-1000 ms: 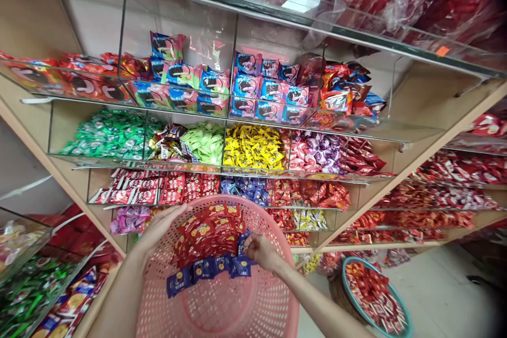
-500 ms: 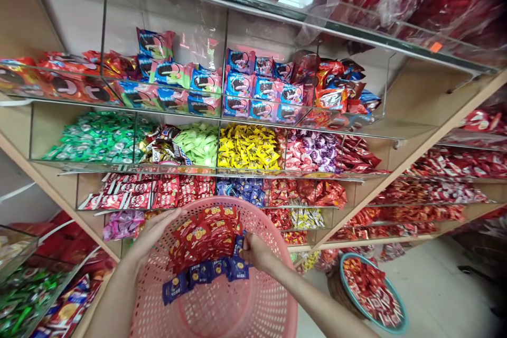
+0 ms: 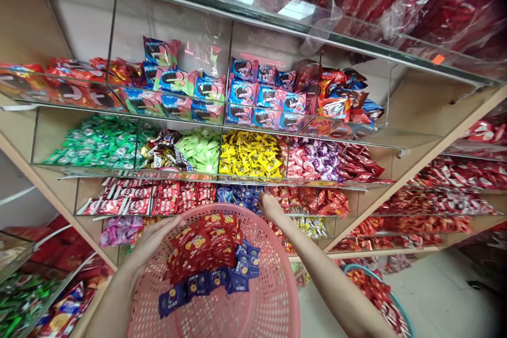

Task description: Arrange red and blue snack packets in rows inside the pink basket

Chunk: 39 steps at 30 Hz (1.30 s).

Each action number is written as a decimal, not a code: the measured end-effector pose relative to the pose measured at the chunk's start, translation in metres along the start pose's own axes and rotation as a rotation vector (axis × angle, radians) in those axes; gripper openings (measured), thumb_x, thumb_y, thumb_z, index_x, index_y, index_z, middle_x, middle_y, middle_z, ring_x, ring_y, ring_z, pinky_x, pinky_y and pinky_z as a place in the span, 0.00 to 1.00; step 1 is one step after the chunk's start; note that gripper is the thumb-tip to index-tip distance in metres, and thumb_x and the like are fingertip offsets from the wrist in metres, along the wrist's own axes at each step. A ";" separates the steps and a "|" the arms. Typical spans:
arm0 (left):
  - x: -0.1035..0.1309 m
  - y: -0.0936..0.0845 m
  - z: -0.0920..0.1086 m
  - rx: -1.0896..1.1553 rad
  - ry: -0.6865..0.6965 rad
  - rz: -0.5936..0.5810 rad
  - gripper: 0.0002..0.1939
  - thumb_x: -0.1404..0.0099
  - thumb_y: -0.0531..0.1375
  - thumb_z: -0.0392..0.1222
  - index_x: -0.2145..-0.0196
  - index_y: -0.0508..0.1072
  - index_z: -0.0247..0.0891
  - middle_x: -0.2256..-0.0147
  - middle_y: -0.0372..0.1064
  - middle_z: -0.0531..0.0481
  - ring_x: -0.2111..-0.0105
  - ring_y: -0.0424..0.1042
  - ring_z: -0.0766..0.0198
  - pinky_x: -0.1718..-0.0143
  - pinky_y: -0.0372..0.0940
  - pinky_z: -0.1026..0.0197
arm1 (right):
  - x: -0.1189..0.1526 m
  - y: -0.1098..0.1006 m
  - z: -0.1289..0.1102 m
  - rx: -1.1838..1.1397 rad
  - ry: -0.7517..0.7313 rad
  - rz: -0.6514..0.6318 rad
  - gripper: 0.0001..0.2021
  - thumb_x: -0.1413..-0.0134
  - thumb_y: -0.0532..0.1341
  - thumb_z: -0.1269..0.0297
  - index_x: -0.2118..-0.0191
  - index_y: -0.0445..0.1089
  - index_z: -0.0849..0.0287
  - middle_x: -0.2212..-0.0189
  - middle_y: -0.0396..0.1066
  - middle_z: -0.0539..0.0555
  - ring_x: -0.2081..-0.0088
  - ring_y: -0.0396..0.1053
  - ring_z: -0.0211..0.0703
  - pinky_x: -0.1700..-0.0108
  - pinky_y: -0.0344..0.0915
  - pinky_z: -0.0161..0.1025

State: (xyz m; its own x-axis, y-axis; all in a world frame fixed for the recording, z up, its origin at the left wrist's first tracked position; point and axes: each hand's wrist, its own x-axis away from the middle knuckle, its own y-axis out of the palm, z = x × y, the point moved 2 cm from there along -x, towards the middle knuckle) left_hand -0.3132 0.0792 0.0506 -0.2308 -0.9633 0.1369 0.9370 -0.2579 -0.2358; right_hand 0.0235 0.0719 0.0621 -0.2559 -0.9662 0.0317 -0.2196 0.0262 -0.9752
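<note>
A pink perforated plastic basket (image 3: 273, 285) is tilted toward the shelves in front of me. My left hand (image 3: 158, 235) holds its left rim, fingers laid along the edge. Inside, overlapping red packets (image 3: 206, 245) with orange pictures cover the back wall, and small blue packets (image 3: 198, 283) line up below and to their right. Beyond the far rim, my right hand (image 3: 271, 208) is at the right end of a shelf compartment of blue packets (image 3: 237, 196). Its fingers are mostly hidden, so what they hold, if anything, does not show.
Glass-fronted shelves hold green sweets (image 3: 103, 142), yellow packets (image 3: 251, 154) and blue-and-pink cookie packs (image 3: 269, 96). Red-and-white packets (image 3: 130, 195) lie left of the blue ones. A turquoise-rimmed basket (image 3: 400, 303) of red packets stands on the floor at right.
My right hand has left the blue packets in the basket and moved up and away to the shelf. Blue packets now show where it was. The left hand stays on the rim.
</note>
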 end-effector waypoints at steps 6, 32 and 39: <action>-0.003 -0.002 -0.005 0.023 0.002 -0.006 0.22 0.48 0.57 0.59 0.64 0.75 0.42 0.56 0.71 0.50 0.49 0.63 0.55 0.43 0.49 0.56 | -0.030 0.034 -0.001 0.063 0.108 -0.087 0.18 0.55 0.57 0.77 0.54 0.65 0.66 0.55 0.64 0.68 0.59 0.69 0.48 0.65 0.61 0.34; 0.006 0.005 0.008 -0.008 0.042 -0.039 0.20 0.46 0.56 0.57 0.64 0.75 0.40 0.58 0.72 0.51 0.52 0.64 0.58 0.47 0.53 0.59 | 0.072 -0.020 -0.017 -0.469 -0.384 0.272 0.18 0.50 0.49 0.75 0.55 0.67 0.59 0.64 0.66 0.57 0.64 0.67 0.41 0.63 0.62 0.36; 0.014 0.005 0.014 -0.099 0.144 -0.105 0.18 0.45 0.56 0.54 0.61 0.74 0.43 0.55 0.69 0.51 0.52 0.64 0.59 0.48 0.54 0.58 | 0.081 0.016 -0.084 -1.073 -0.316 0.025 0.12 0.50 0.55 0.57 0.64 0.68 0.59 0.74 0.67 0.52 0.79 0.65 0.37 0.80 0.60 0.33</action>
State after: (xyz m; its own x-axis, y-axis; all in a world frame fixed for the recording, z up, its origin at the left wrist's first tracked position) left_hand -0.3083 0.0651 0.0650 -0.3674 -0.9297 0.0280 0.8773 -0.3563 -0.3216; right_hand -0.0801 0.0154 0.0679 -0.0550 -0.9800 -0.1911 -0.9552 0.1074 -0.2758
